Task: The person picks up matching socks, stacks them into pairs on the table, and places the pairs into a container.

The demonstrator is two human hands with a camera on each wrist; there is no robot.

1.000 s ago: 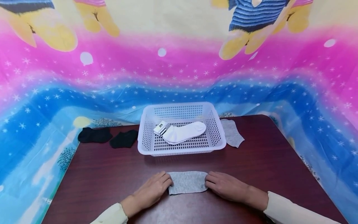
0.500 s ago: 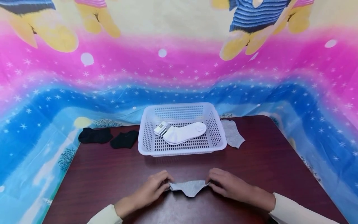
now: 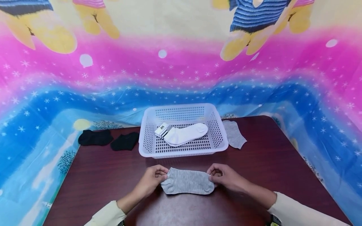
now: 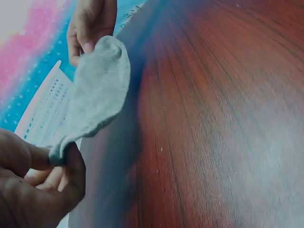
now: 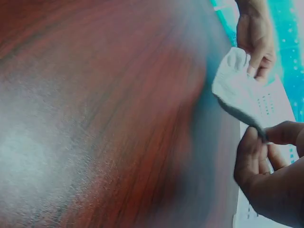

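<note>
A grey ankle sock (image 3: 189,182) is stretched between my two hands, held up over the near part of the table. My left hand (image 3: 151,181) pinches its left end between thumb and fingers; in the left wrist view that grip (image 4: 40,178) shows close up at the sock's edge. At the other end, my right hand (image 3: 226,176) pinches the upper corner, with the fingertips meeting on the fabric in the right wrist view. The sock's broad side faces the head camera, and its lower edge hangs loose.
Behind the hands stands a white perforated basket (image 3: 183,153) with a pair of white socks (image 3: 186,133) inside. Two black socks (image 3: 95,137) lie left of it. Another grey sock (image 3: 234,135) lies at its right side, on the dark red table (image 3: 271,150). A patterned cloth (image 3: 181,62) hangs behind.
The grey sock lay flat on the table under both hands, then was lifted and folded between them. Now it is turned with its broad side showing, and both hands are slightly higher.
</note>
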